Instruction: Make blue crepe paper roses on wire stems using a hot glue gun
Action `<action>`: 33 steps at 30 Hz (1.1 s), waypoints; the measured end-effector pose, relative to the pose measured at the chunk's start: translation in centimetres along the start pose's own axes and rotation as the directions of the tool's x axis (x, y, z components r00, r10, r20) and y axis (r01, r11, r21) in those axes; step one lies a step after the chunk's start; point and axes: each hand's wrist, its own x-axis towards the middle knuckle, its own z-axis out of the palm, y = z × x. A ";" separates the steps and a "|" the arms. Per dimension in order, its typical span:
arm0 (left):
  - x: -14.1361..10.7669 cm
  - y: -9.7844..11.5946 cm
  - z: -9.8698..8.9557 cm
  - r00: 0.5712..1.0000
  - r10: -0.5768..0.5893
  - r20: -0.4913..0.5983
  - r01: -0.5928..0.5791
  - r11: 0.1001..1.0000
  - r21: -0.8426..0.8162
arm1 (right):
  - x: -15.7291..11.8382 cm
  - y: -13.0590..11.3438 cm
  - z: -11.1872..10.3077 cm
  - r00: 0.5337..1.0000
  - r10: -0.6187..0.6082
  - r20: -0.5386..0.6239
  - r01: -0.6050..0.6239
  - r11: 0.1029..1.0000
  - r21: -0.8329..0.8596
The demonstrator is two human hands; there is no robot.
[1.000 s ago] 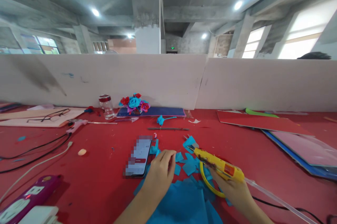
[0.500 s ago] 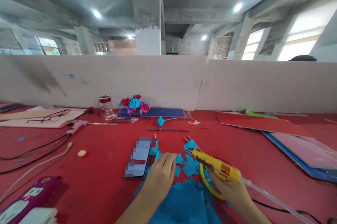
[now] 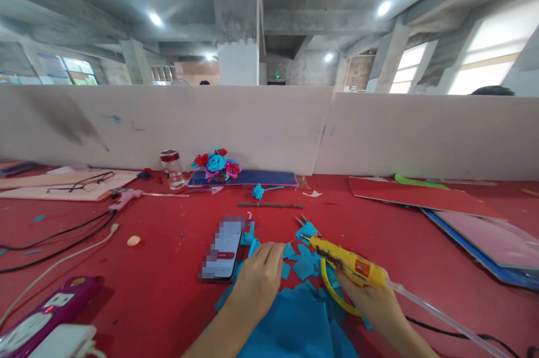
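My right hand [image 3: 366,293] is wrapped round a yellow hot glue gun [image 3: 351,260], its nozzle pointing left over cut pieces of blue crepe paper [image 3: 306,262]. A clear glue stick [image 3: 438,313] runs out of its back end. Beneath the gun lie scissors with a yellow handle [image 3: 332,293], their blades partly under a blue piece. My left hand [image 3: 263,268] is closed beside the phone [image 3: 223,248], fingers bent downward; the fingertips and whatever they pinch are hidden. Below both hands spreads a larger blue sheet [image 3: 295,324].
A blue paper flower on a stem [image 3: 259,192] and a thin dark stick [image 3: 269,205] lie ahead. Behind them stand a bunch of paper flowers [image 3: 217,164] and a glass jar [image 3: 173,170]. A purple power strip [image 3: 76,302] sits left; coloured sheets [image 3: 484,234] lie right.
The view has shifted very slightly. Both hands and the glue gun keep practically the same places.
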 end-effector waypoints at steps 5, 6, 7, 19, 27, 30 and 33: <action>-0.6 -0.4 0.4 0.995 0.053 0.087 -0.063 0.991 0.115 | 0.1 0.5 0.1 0.999 0.008 0.050 -0.009 1.000 0.014; -0.7 -0.4 0.5 0.994 0.061 0.095 -0.073 0.989 0.127 | 0.1 0.5 0.1 0.999 0.010 0.046 -0.011 1.000 0.010; -0.7 -0.5 0.5 0.993 0.068 0.098 -0.080 0.988 0.134 | 0.0 0.4 0.1 0.999 0.013 0.041 -0.013 1.000 0.001; -0.6 -0.3 0.6 0.994 0.067 0.084 -0.077 0.990 0.120 | 0.1 0.1 -0.1 0.998 0.045 0.052 -0.045 0.999 0.002; -0.6 -0.2 0.3 0.989 0.090 0.120 -0.109 0.980 0.167 | 0.0 -0.4 -0.2 1.000 0.017 0.021 -0.015 0.996 -0.087; -0.6 -0.2 0.3 0.989 0.095 0.117 -0.115 0.978 0.176 | 0.1 -0.4 -0.4 1.000 0.023 0.016 -0.021 0.994 -0.109; -0.7 -0.2 0.4 0.990 0.098 0.097 -0.114 0.977 0.181 | 0.1 -0.2 -0.5 1.000 0.029 0.004 -0.029 0.992 -0.122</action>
